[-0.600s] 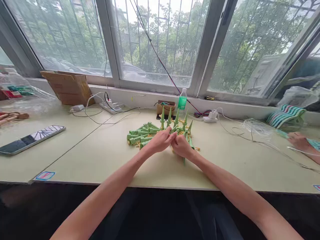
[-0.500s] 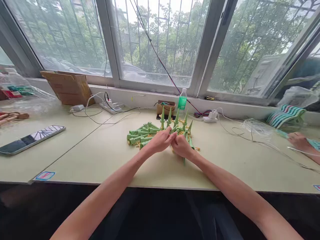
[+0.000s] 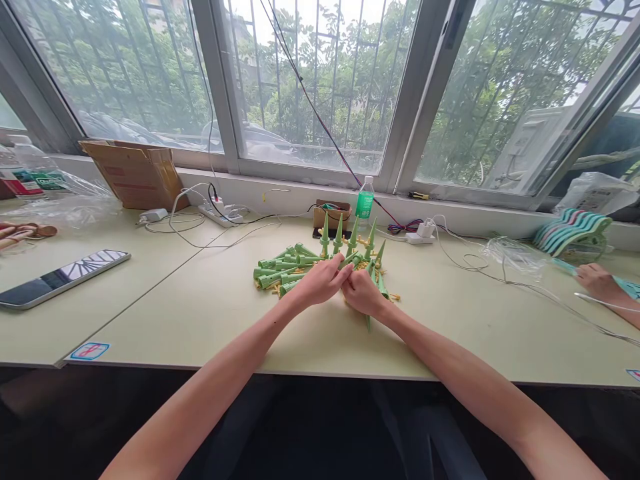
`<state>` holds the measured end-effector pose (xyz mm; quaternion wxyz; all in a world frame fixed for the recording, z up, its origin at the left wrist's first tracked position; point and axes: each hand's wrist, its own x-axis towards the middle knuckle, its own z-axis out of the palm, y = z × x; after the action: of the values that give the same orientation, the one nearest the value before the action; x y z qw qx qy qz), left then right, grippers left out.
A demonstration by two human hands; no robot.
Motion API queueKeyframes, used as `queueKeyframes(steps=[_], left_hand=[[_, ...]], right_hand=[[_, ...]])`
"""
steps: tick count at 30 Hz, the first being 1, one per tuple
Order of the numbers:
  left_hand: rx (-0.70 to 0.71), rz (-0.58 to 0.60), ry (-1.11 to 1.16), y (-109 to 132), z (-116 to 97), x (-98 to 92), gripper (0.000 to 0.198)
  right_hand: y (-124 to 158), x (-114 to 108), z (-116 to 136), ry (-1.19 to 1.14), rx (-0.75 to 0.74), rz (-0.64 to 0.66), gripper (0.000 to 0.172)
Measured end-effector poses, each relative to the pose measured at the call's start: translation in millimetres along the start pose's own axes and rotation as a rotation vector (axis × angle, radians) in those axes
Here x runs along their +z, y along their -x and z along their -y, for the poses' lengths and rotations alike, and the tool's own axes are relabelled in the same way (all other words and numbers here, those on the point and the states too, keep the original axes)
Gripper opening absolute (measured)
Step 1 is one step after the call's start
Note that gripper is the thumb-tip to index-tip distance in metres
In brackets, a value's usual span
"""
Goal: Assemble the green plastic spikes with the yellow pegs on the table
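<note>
- Green spikes stand upright on the table, just beyond the left hand and right hand.
- The hands meet, both clenched on a green piece that they mostly hide.
- Green tubes lie heaped beside the left hand.
- A bottle stands behind the spikes.

A smartphone lies face up on the left of the pale worktop, and a sticker marks the front edge near a seam. Against the wall stand a brown cardboard box, a white power strip with cables plugged in, a smaller open carton and a green-labelled plastic bottle. Farther right, crumpled clear plastic lies near stacked clothes hangers. Trees show through the barred windows.
</note>
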<state>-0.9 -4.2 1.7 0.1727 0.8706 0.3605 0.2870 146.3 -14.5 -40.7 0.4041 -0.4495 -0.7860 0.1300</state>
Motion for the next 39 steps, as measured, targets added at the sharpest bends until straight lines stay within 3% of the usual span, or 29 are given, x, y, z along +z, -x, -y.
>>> queueKeyframes(steps=[20, 39], left_hand=[[-0.003, 0.013, -0.043, 0.1, 0.4, -1.5, 0.033], [0.039, -0.041, 0.020, -0.3, 2.3, 1.2, 0.032]], right_hand=[[0.9, 3.2, -1.8, -0.001, -0.047, -0.014, 0.034], [1.1, 2.1, 0.0, -0.123, 0.044, 0.011, 0.043]])
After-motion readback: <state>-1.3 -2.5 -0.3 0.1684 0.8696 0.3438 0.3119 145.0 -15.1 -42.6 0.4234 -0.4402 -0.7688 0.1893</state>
